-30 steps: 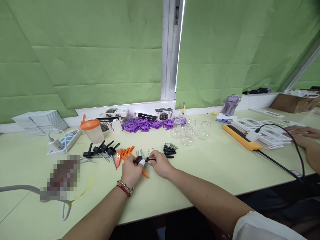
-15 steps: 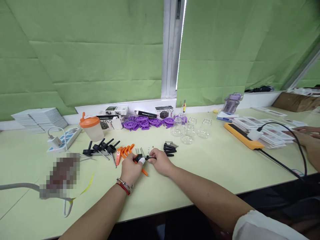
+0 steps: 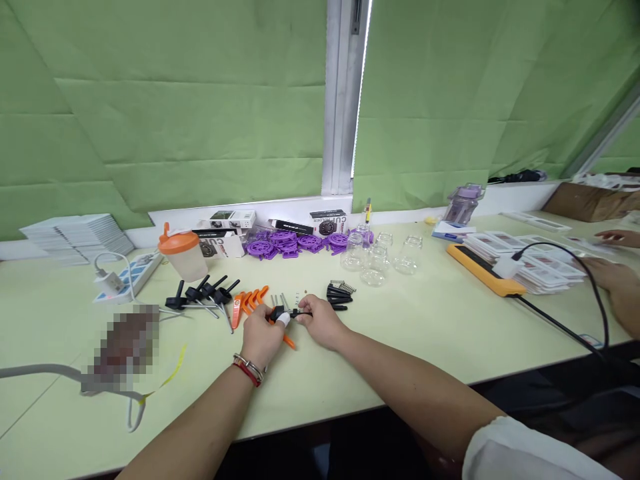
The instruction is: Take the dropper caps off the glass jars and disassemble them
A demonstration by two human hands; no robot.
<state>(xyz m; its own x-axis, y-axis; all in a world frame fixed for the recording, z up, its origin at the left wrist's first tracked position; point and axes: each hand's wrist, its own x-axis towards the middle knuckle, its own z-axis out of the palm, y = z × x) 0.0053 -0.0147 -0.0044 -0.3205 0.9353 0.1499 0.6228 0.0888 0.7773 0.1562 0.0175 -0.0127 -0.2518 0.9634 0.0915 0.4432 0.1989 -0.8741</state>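
Two steady, aligned grips suit this: my left hand point(image 3: 263, 333) closed on the chunky black plastic part point(image 3: 277, 313), my right hand point(image 3: 323, 323) pinching the thin black strip point(image 3: 303, 313) beside those fingers.

Black part point(image 3: 277, 313): blocky at left, partly hidden, held above the tabletop point(image 3: 320, 387) | slim dark piece point(image 3: 302, 313): held roughly level, just right of the black part | orange piece point(image 3: 289, 342): narrow tip exposed, slanting down rightward, just below the black part (whether joined, cannot tell)
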